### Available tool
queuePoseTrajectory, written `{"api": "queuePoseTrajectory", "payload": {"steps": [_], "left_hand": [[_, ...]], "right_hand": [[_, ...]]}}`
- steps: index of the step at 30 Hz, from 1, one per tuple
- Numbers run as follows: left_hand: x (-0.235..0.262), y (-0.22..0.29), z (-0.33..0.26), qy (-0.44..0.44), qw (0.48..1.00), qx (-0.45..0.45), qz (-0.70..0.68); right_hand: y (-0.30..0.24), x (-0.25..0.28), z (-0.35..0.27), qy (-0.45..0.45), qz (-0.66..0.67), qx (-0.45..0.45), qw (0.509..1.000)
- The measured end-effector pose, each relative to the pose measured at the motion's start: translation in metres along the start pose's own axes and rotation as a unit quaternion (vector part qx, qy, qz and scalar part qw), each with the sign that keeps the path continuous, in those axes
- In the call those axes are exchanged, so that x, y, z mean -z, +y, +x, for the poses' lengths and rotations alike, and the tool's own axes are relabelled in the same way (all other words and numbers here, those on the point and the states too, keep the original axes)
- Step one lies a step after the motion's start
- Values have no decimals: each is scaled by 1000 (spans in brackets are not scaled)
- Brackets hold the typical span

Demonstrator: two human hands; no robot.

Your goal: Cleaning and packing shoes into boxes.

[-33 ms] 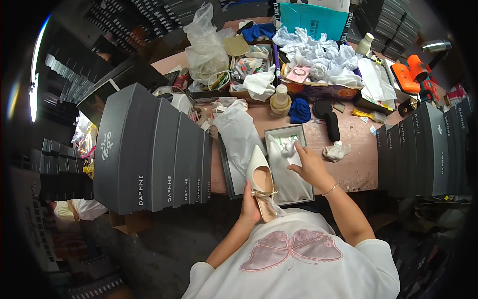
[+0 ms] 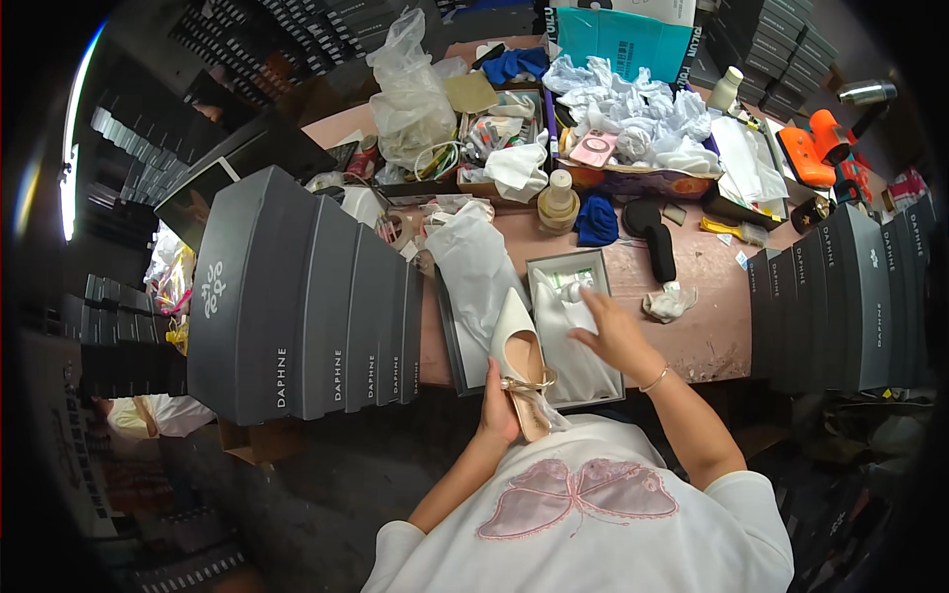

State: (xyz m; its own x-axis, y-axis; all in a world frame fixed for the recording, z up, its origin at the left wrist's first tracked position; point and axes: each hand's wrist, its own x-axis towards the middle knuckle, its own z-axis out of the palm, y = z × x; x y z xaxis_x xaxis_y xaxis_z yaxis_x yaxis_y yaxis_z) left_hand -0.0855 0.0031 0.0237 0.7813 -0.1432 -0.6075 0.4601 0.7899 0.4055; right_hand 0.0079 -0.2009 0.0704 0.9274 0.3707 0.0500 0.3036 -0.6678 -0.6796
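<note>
My left hand (image 2: 499, 407) is closed round the heel end of a white pointed shoe (image 2: 514, 321), toe pointing away from me. A strap with a shiny metallic ornament (image 2: 527, 382) crosses it, and thin wrapping hangs by the heel. My right hand (image 2: 618, 336) hovers over an open shoebox (image 2: 605, 269), thumb and forefinger apart. White tissue paper (image 2: 573, 361) fills that box, with a small white and green packet (image 2: 573, 279) at its far end, close to my fingertips. Left of the box, white paper (image 2: 470, 257) lies over a dark box lid (image 2: 457, 341), partly under the shoe.
Stacked dark shoeboxes flank me, left (image 2: 316, 306) and right (image 2: 840, 296). Behind the open box stand a pump bottle (image 2: 559, 203), a blue cloth (image 2: 596, 219), a black-handled tool (image 2: 657, 247) and a yellow brush (image 2: 732, 230). Farther back, a carton (image 2: 633, 181) holds crumpled white paper.
My right hand has shifted very slightly over the open shoebox. My left hand and the shoe look the same.
</note>
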Motion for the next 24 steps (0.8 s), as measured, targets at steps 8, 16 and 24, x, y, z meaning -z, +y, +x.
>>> {"api": "queuePoseTrajectory", "payload": {"steps": [8,16,24], "left_hand": [[-39,-25,-10,-26,997,-20,68],[-20,43,48,-16,992,45,119],[0,43,58,-1,991,23,134]], "right_hand": [[-12,-102,24,-221,103,-16,970],[-56,-67,-3,-223,99,15,970],[-47,-84,-2,-193,75,72,976]]}}
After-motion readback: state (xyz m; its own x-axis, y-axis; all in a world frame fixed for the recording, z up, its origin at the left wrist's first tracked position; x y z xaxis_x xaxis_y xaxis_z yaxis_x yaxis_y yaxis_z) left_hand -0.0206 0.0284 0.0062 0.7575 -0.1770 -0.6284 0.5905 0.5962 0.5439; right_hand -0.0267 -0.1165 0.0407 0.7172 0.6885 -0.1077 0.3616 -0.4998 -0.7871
